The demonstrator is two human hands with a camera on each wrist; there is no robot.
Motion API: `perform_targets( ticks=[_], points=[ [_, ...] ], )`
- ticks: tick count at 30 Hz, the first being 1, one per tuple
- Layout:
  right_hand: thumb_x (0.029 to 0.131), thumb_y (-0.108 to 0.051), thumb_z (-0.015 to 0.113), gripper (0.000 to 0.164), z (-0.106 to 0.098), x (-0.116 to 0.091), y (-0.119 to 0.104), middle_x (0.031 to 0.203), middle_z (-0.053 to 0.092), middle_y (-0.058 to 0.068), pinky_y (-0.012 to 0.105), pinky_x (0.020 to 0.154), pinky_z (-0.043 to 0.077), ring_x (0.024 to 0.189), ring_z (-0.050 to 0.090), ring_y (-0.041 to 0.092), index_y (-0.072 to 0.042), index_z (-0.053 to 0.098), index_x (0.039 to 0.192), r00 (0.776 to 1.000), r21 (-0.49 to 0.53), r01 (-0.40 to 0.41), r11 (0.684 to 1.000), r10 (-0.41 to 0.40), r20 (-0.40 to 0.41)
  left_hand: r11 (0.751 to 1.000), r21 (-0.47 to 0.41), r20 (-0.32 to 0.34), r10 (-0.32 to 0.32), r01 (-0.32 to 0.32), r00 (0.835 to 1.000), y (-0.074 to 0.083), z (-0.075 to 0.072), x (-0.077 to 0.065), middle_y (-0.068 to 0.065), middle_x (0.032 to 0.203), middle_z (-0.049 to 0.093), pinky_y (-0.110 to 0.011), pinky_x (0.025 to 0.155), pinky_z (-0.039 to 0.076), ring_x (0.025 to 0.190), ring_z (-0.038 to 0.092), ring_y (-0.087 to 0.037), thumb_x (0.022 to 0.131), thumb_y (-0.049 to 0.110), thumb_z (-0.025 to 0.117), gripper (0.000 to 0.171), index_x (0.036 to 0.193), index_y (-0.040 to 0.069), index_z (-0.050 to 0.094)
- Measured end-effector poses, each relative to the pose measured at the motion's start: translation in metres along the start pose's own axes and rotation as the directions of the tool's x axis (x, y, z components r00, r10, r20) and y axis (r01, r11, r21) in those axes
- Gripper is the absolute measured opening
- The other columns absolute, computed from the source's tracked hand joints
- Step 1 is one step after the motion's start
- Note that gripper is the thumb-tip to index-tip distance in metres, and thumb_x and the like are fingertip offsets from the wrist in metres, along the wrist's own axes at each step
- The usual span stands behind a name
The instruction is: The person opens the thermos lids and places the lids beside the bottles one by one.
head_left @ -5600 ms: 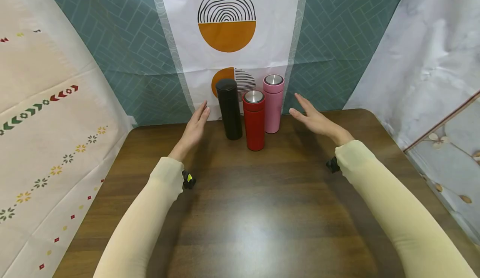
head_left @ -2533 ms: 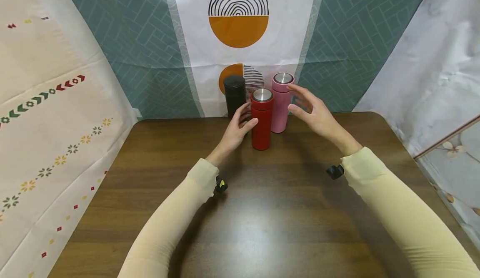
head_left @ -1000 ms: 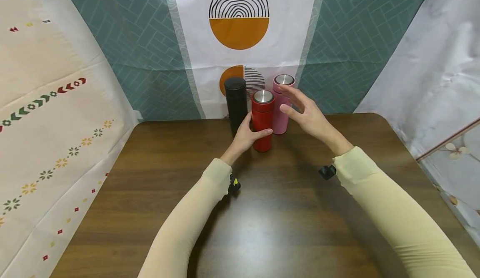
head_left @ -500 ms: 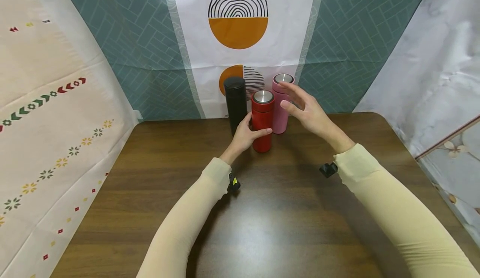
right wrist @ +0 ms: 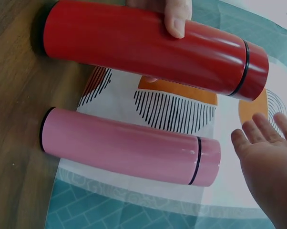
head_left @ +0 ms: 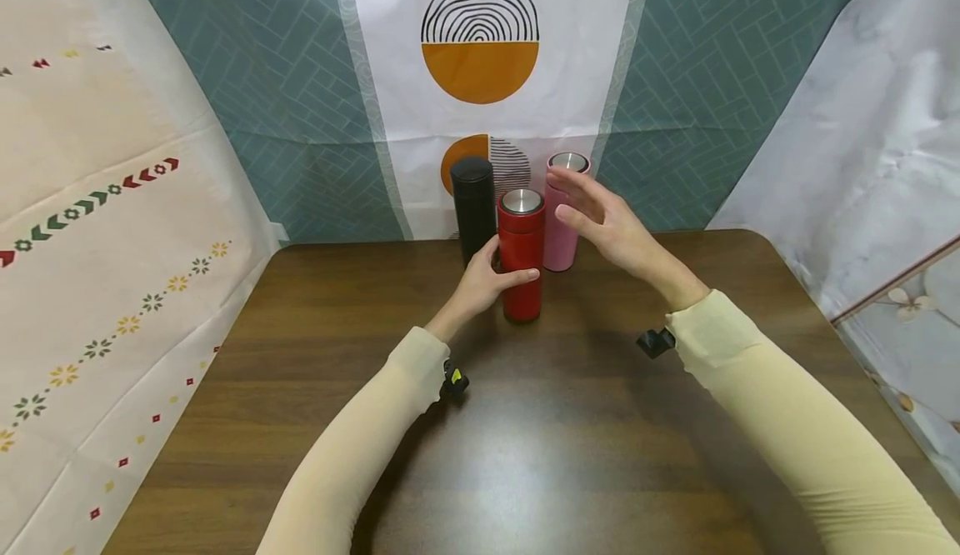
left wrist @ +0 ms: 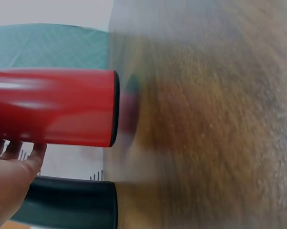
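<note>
My left hand grips a red thermos flask with a steel-topped lid, its thumb across the front and its fingers round the far side. The flask stands roughly upright; whether its base touches the table is hard to tell. Behind and left of it is a black flask, partly hidden by that hand. A pink flask stands behind to the right. My right hand hovers beside the pink flask's upper part, fingers relaxed and holding nothing. In the right wrist view, a gap shows between those fingertips and the pink lid.
All of this is at the back of a brown wooden table. A teal and white patterned cloth hangs right behind the flasks. Pale cloths hang at the left and right sides.
The left hand came in from the left, closed round the red flask, and has just drawn it slightly nearer. The right hand moved left toward the pink flask and now stays about there.
</note>
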State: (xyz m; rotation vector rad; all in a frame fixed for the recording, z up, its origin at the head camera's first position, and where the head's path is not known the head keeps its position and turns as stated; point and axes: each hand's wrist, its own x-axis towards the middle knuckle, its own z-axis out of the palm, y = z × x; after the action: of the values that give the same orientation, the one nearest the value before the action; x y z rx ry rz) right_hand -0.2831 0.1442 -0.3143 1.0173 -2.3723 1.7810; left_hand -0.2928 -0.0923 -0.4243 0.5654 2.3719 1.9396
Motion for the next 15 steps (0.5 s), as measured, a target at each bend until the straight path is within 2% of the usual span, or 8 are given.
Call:
perform_targets(
  ticks=[9, 15],
  points=[
    [0.104, -0.027, 0.063, 0.066, 0.009, -0.002, -0.005, 0.163, 0.040, 0.008, 0.049, 0.124, 0.029, 0.153, 0.033, 0.028, -0.014, 0.035, 0.162, 0.998, 0.014, 0.001, 1.000, -0.002, 0.061, 1.000, 0.019, 0.013, -0.008, 0.008, 1.000, 0.010, -0.011, -0.016, 0.000, 0.133, 0.065, -0.049, 0.102, 0.052, 0.120, 0.062, -0.024, 0.088, 0.029, 0.084, 0.069, 0.148, 0.021, 0.051],
    [0.103, -0.028, 0.065, 0.069, 0.012, -0.002, -0.009, 0.162, 0.041, 0.007, 0.051, 0.125, 0.023, 0.153, 0.034, 0.024, -0.010, 0.034, 0.162, 0.996, 0.030, 0.014, 0.999, -0.017, 0.084, 1.000, 0.015, 0.023, 0.016, -0.017, 1.000, 0.016, -0.014, -0.025, 0.001, 0.131, 0.066, -0.050, 0.101, 0.052, 0.119, 0.063, -0.024, 0.088, 0.028, 0.084, 0.067, 0.147, 0.021, 0.053]
  ],
)
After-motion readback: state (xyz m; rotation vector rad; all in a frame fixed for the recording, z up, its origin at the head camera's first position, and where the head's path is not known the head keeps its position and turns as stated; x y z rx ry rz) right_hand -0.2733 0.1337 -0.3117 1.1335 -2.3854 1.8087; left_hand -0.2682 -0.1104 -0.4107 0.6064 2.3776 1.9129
